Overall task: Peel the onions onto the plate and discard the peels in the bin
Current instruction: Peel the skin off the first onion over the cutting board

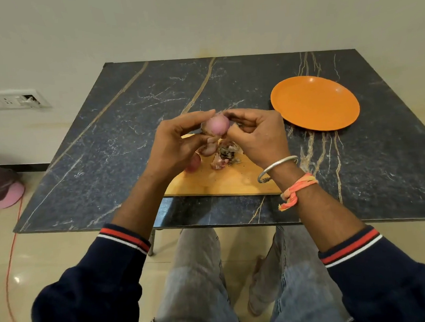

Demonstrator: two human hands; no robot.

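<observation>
Table [226,85] — dark marble-patterned top, broad, bearing everything else. Board [220,182] — pale wood, lying at the near edge under the hands, serving as the work area. Plate [315,103] — orange, nothing on it, set to the right of the board; no peeled onion has reached it yet. Left hand [176,148] — fingers curled round the onion, holding it raised above the board. Right hand [259,135] — thumb and fingertips pinching at the onion's right side, where the skin would lift. Onion [215,125] — small, pink-purple, smooth on its visible face, clasped between both hands. Second onion [193,164] — on the board, half hidden beneath the left hand. Peels [223,155] — a small papery heap on the board, just below the right hand. Bin — not in view. On the step, as I judge it: a firm but light left grip lets the bulb turn; catch a loose edge near root or tip and strip it in long pieces over the board, so scraps join the heap rather than scatter. The clean bulb then goes to the plate.
</observation>
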